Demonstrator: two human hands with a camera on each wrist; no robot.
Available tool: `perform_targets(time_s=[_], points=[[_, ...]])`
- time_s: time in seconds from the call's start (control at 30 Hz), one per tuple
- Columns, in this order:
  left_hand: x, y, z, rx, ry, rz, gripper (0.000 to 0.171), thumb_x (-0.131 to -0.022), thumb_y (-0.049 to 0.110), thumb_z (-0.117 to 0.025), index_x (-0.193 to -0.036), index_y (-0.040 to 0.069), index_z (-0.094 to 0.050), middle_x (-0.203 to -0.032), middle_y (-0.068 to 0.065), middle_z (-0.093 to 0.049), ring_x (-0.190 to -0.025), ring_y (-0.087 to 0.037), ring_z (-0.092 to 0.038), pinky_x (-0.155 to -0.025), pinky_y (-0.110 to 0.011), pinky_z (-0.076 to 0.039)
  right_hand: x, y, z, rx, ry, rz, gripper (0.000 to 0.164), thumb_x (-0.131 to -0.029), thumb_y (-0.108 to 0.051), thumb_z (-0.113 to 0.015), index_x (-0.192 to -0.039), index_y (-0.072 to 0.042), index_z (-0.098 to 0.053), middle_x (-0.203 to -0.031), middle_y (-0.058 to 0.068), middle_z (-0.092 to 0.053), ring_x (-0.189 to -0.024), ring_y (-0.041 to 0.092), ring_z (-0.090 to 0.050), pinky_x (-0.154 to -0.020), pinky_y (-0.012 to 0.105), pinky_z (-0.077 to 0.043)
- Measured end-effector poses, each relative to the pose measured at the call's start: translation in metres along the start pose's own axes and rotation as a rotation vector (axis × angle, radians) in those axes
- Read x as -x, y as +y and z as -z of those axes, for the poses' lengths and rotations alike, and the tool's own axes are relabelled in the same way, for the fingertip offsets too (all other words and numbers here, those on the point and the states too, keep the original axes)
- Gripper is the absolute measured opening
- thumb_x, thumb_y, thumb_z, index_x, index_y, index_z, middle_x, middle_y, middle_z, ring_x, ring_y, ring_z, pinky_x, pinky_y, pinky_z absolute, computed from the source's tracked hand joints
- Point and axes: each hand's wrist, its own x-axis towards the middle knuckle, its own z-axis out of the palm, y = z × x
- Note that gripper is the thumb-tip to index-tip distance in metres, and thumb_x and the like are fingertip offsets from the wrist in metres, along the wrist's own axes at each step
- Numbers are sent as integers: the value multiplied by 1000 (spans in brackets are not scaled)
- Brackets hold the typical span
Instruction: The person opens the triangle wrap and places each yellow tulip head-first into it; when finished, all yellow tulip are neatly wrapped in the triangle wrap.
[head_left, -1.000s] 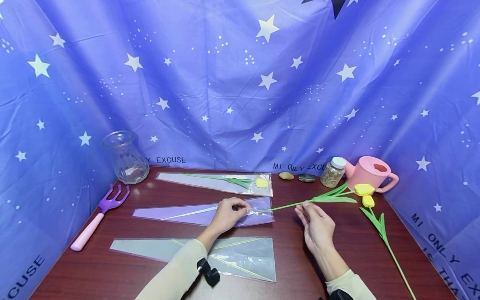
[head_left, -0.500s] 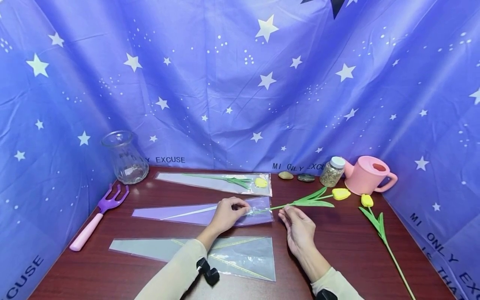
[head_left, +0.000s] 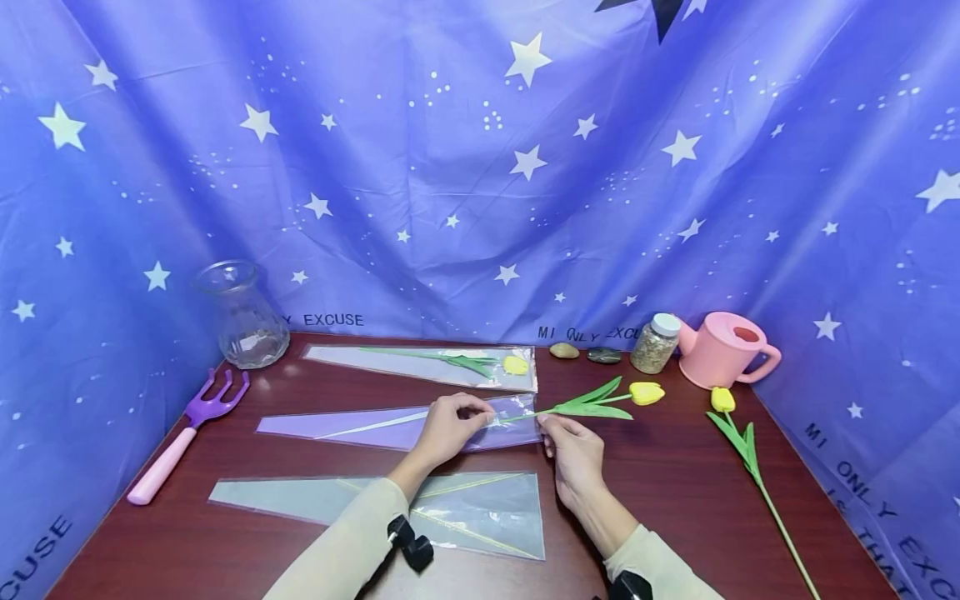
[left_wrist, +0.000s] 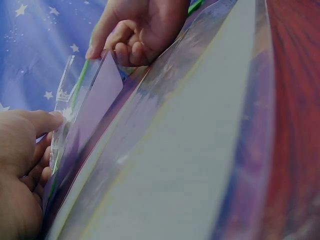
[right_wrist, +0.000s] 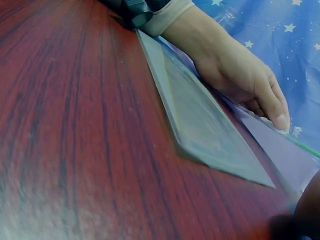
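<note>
A purple flower sleeve (head_left: pixel 337 425) with a clear front lies in the middle of the table. My left hand (head_left: pixel 452 429) pinches its clear film (left_wrist: pixel 65 107) near the wide mouth. With thumb and fingertips, my right hand (head_left: pixel 577 458) pinches the green stem of a yellow tulip (head_left: pixel 647 392) right at that mouth. The lower stem (left_wrist: pixel 81 82) runs inside the film, while leaves and bloom lie outside to the right. Behind, another sleeve (head_left: pixel 390 360) contains a yellow tulip. A grey sleeve (head_left: pixel 300 497) lies flat in front. In the right wrist view, only a dark edge of my right hand shows.
A third tulip (head_left: pixel 757 471) lies at the right. Along the back right stand a pink watering can (head_left: pixel 716 354) and a jar (head_left: pixel 655 346), beside two stones (head_left: pixel 564 351). A glass vase (head_left: pixel 251 333) and a purple hand fork (head_left: pixel 213 408) are at the left.
My right hand has moved left with the tulip, sliding its stem further into the purple sleeve. My left hand keeps its pinch on the film. The head view has shifted slightly.
</note>
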Motion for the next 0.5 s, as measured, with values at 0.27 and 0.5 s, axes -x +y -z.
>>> perform_targets(time_s=[0.27, 0.5], points=[[2, -1, 2, 23, -23, 7, 5, -90, 25, -81, -93, 22, -82, -93, 4, -77, -74, -4, -60, -67, -21, -49, 1, -7, 4, 91, -64, -74, 7, -91, 0, -73, -87, -2, -78, -64, -5, -68, -55, 3, -51, -51, 15, -41], [0, 0, 2, -1, -14, -3, 10, -90, 27, -81, -95, 19, -82, -94, 6, -77, -76, -4, -59, -69, -20, -48, 3, -11, 15, 119, -111, -117, 8, -94, -3, -72, -97, 4, -76, -69, -2, -71, -59, 4, -57, -54, 17, -47]])
